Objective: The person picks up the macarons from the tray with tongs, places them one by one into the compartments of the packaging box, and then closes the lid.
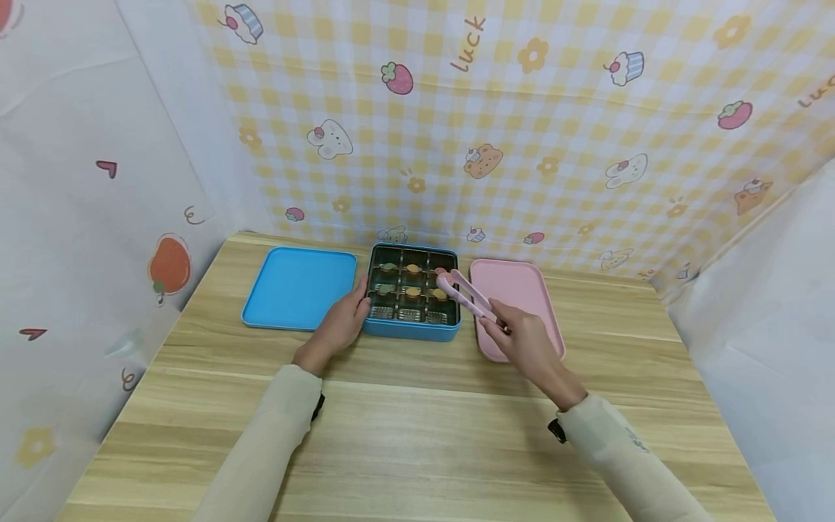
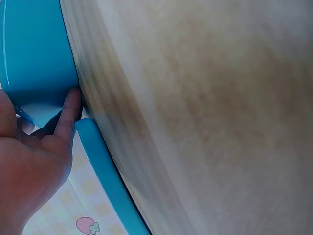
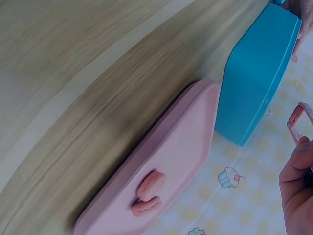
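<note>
1. The pink macaron (image 3: 296, 114) sits between the tips of my tongs (image 1: 464, 299), above the blue box (image 1: 411, 330) near its right rim. My hands are apart: the right hand (image 1: 524, 339) is clamped on the tongs; the left hand (image 1: 342, 317) lies with fingers extended against the box's left wall.
2. I judge the macaron light and fragile, with a brittle shell and soft middle; I'd take it across its sides with only a light squeeze. The smooth tongs could let it slip.
3. The box looks stiff; its outer walls are the place to steady it. The thin plastic insert (image 1: 409, 316) inside probably flexes, so I'd keep pressure off its dividers.
4. Those dividers and the box's raised rim are the edges to clear; other macarons (image 1: 412, 292) sit close by within.
5. Right of the box, the pink tray (image 1: 515, 279) carries two more macarons; left of it lies the blue lid (image 1: 300, 286). Behind it hangs the checked cloth (image 1: 561, 94), so elbow room lies in front, over the plain tabletop (image 1: 417, 428).
</note>
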